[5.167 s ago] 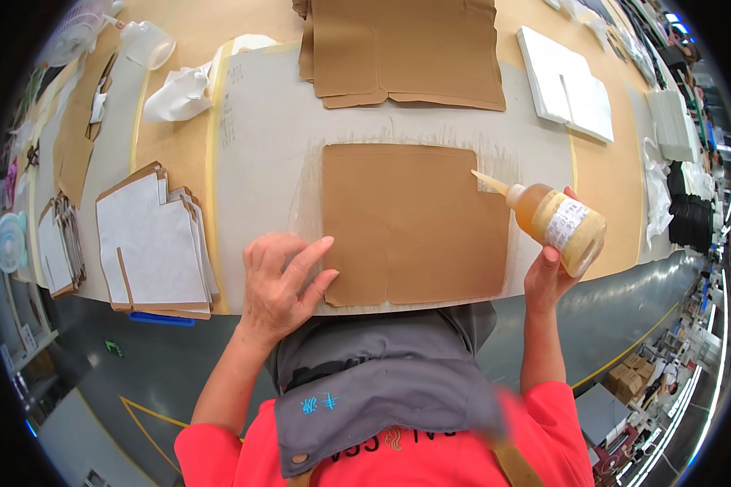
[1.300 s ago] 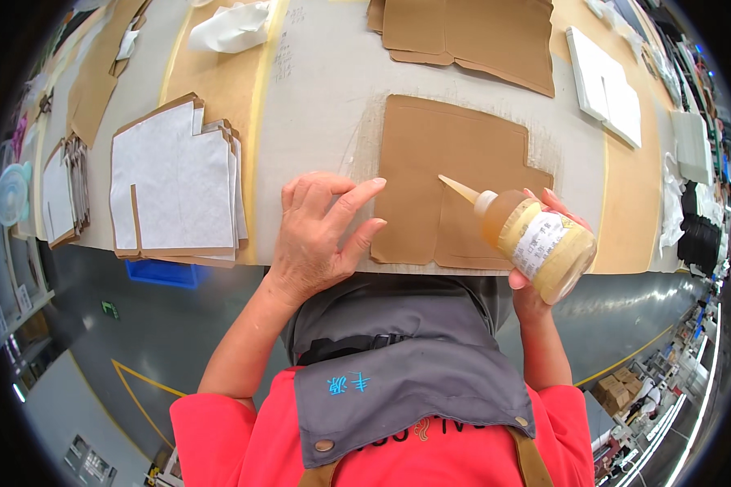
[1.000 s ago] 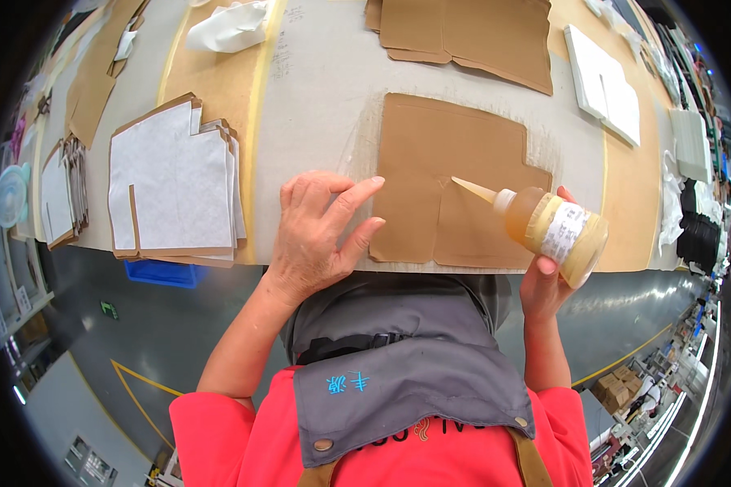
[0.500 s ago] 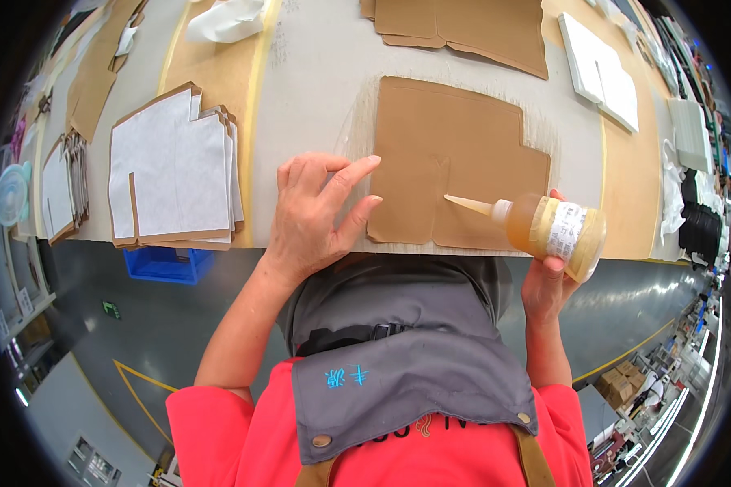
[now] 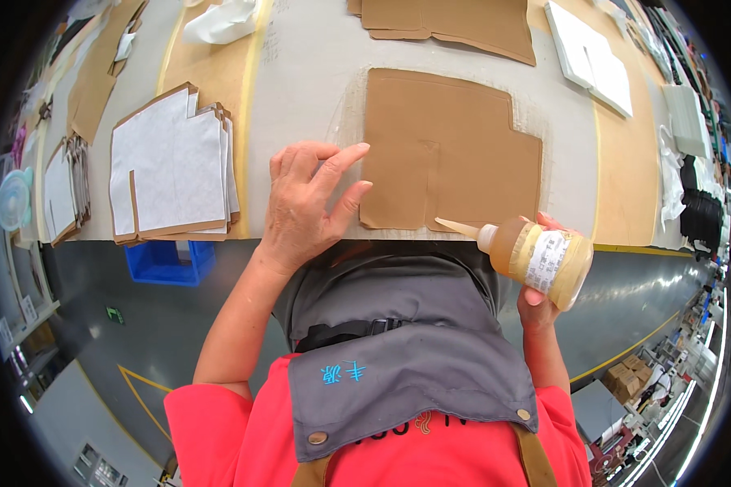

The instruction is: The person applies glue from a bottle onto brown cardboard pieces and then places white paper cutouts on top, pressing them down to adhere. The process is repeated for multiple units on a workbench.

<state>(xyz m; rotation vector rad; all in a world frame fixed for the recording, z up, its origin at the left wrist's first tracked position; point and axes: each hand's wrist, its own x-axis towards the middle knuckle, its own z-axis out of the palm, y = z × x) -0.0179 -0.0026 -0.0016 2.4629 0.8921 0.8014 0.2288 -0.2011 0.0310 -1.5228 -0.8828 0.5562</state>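
A brown flat cut panel (image 5: 479, 154) with a stepped right corner and a slit lies before me on the table. In my right hand (image 5: 538, 302) is a glue bottle (image 5: 512, 247), with amber liquid and a pale label. It tilts so that its long pointed nozzle reaches the slit near the panel's front edge; whether the tip touches cannot be made out. At the panel's left edge, my left hand (image 5: 304, 203) holds nothing, its index finger and thumb apart and the other fingers curled.
To the left lies a stack of white-faced panels (image 5: 166, 166) with brown edges. More brown panels (image 5: 455, 24) lie at the back, and white slotted pieces (image 5: 589, 61) at the back right. Below the table's front edge stands a blue crate (image 5: 166, 264).
The glue bottle has come nearer to me and slightly left, its nozzle passing down the slit toward the panel's front edge. My left hand keeps almost the same pose.
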